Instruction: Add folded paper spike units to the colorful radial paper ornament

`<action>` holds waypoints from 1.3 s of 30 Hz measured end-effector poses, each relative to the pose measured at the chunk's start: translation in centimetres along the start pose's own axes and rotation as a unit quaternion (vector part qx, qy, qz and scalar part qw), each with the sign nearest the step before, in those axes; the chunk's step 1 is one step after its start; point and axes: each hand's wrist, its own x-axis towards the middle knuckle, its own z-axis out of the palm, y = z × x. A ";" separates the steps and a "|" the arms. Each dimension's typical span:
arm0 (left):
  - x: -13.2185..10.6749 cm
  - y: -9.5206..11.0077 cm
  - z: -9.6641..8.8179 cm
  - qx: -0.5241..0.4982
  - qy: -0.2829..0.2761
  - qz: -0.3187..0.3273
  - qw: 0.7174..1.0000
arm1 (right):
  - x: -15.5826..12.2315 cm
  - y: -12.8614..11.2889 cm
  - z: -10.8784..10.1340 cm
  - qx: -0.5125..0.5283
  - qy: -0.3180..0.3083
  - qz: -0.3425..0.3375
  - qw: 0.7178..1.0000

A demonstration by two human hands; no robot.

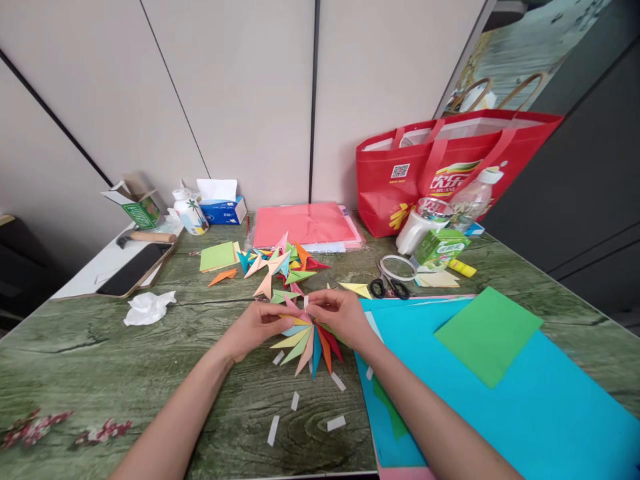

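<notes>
A fan-like paper flower (pixel 309 341) of folded, pointed petals in several colours is held low over the table. My left hand (pixel 260 327) pinches its upper left petals between thumb and fingers. At its upper right, my right hand (pixel 343 317) has its fingers closed around the petals' edge, and a small white strip (pixel 306 303) stands up at the fingertips. Just beyond my hands lies a pile of folded paper pieces (pixel 275 263). Several white strips (pixel 295 401) are scattered on the table nearer to me.
Blue paper sheets (pixel 530 393) with a green square (pixel 490 337) cover the right side. Behind them are scissors (pixel 389 287), a tape roll (pixel 399 267), a green carton (pixel 440 248) and a red bag (pixel 390 193). A crumpled tissue (pixel 149 309) and a phone (pixel 134 269) lie left.
</notes>
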 end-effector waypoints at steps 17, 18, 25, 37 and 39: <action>-0.1 0.5 0.6 0.045 0.044 -0.025 0.998 | 0.4 -0.5 -1.0 -0.053 -0.056 0.006 0.997; -0.3 0.6 0.6 0.050 0.031 -0.023 0.998 | 0.3 -0.7 -0.9 -0.041 -0.071 0.021 0.996; -0.5 1.1 0.5 0.067 -0.036 -0.003 0.997 | -0.1 -1.0 -0.8 0.021 -0.138 0.139 0.980; -0.4 1.1 0.3 0.063 -0.034 -0.002 0.997 | -0.2 -0.7 -0.5 0.017 -0.121 0.152 0.981; -0.3 1.1 0.3 0.066 -0.030 -0.005 0.997 | -0.2 -0.6 -0.4 0.022 -0.121 0.155 0.980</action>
